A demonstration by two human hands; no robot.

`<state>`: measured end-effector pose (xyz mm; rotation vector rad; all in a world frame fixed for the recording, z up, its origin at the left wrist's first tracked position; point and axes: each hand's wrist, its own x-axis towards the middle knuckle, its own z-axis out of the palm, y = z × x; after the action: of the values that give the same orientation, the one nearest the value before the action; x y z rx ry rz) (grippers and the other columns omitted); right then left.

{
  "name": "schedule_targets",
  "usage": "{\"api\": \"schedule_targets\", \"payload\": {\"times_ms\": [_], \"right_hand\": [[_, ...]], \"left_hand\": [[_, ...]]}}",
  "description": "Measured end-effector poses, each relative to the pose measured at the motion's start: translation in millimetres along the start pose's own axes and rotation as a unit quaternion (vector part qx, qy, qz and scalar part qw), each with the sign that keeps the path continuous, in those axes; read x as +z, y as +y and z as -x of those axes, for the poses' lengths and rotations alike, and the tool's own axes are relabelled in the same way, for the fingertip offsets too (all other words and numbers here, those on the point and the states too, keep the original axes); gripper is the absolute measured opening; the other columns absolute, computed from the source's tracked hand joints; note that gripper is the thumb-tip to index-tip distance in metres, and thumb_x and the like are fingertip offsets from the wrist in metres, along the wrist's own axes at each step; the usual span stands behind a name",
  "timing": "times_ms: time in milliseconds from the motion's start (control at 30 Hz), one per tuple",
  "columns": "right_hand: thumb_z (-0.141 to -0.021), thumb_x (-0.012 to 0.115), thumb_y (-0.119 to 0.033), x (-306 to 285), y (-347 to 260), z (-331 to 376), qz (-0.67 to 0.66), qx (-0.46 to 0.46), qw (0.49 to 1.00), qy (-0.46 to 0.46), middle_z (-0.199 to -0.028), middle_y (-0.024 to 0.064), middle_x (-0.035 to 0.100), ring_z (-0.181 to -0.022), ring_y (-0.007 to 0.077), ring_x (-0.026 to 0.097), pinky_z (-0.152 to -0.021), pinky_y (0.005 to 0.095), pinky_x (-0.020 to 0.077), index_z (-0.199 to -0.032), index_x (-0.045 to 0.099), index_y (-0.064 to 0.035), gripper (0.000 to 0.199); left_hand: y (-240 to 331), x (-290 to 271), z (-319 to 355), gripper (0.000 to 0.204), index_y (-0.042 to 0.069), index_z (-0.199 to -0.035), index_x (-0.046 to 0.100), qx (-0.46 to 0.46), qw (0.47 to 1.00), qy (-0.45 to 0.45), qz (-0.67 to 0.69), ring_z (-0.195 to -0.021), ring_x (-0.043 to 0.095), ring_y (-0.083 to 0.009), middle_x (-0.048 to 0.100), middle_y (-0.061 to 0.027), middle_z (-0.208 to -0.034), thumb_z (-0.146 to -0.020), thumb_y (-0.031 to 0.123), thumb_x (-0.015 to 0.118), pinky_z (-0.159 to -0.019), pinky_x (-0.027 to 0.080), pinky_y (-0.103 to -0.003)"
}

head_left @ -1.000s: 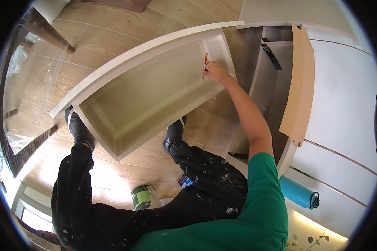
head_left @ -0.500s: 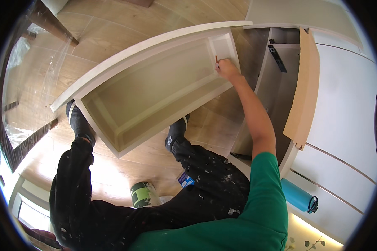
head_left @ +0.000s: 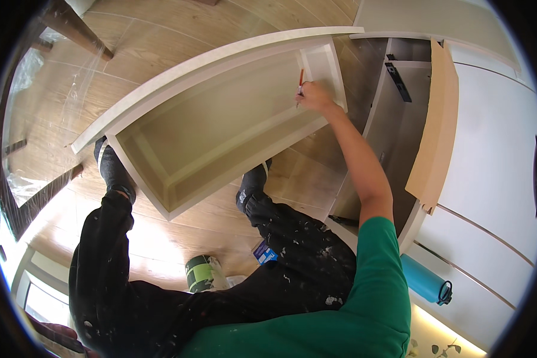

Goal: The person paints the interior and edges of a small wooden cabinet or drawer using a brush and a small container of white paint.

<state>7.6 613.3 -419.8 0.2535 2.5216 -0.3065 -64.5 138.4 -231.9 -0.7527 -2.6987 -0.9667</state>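
My right hand (head_left: 314, 97) reaches over the right end of a pale drawer (head_left: 138, 172) with a long, cream-coloured front panel. Its fingers close around a slim tool (head_left: 301, 77) with an orange upper end; a thin pale tip shows below the fingers. Whether it is a small brush or something else cannot be made out. The drawer sits tilted across the floor, its open side facing up, with my feet by its near edge. My left hand is not seen; a dark reddish shape (head_left: 62, 331) at the lower left edge is too unclear to name.
Right of the drawer stands a white cabinet (head_left: 489, 149) with an open bay, a black slide rail (head_left: 398, 82) and a brown cardboard strip (head_left: 435, 131). A blue bottle (head_left: 425, 279) lies on it. A green-labelled can (head_left: 203, 274) stands near my legs. Plastic-wrapped furniture (head_left: 48, 197) is left.
My right hand has shifted slightly left inside the drawer, and more of the slim tool now shows. The whole view has moved a little; the drawer stays in place.
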Motion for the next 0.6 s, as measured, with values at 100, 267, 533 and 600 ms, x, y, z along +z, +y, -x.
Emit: {"api": "schedule_targets", "payload": {"times_ms": [100,267,533,600], "right_hand": [[-0.084,0.071,-0.017,12,-24,5,-0.047,-0.055,0.997,0.009,-0.079,0.0221,0.072,-0.080,0.0362,0.073,-0.077,0.0444,0.0574,-0.086,0.073,0.0026,0.020],[-0.086,0.073,-0.014,26,-68,4,-0.113,-0.090,0.989,-0.042,-0.080,0.0176,0.073,-0.074,0.0274,0.071,-0.071,0.0378,0.0547,-0.094,0.076,0.0016,0.018],[-0.086,0.074,-0.014,12,-24,6,-0.141,-0.040,0.989,0.000,-0.084,0.0188,0.074,-0.079,0.0291,0.072,-0.075,0.0397,0.0551,-0.092,0.076,0.0008,0.016],[-0.085,0.074,-0.014,2,-9,-1,-0.100,-0.030,0.994,0.010,-0.087,0.0214,0.074,-0.083,0.0338,0.073,-0.078,0.0418,0.0559,-0.092,0.075,0.0002,0.016]], "left_hand": [[0,1,-1,0.115,-0.002,-0.159,0.023,0.000,1.000,-0.001,0.003,-0.124,0.059,-0.0315,0.045,-0.0186,-0.147,-0.076,0.042,0.090,-0.103,0.056,-0.043],[6,-8,4,0.115,-0.001,-0.159,0.023,-0.009,1.000,0.003,-0.003,-0.125,0.058,-0.0316,0.045,-0.0185,-0.146,-0.076,0.042,0.090,-0.103,0.056,-0.043],[1,-6,3,0.115,-0.001,-0.159,0.023,-0.006,1.000,-0.001,-0.001,-0.126,0.058,-0.0317,0.045,-0.0185,-0.145,-0.076,0.042,0.090,-0.104,0.055,-0.043],[5,-12,7,0.115,-0.001,-0.159,0.023,-0.015,1.000,0.004,-0.005,-0.126,0.057,-0.0318,0.045,-0.0185,-0.145,-0.076,0.042,0.090,-0.104,0.055,-0.043]]}}
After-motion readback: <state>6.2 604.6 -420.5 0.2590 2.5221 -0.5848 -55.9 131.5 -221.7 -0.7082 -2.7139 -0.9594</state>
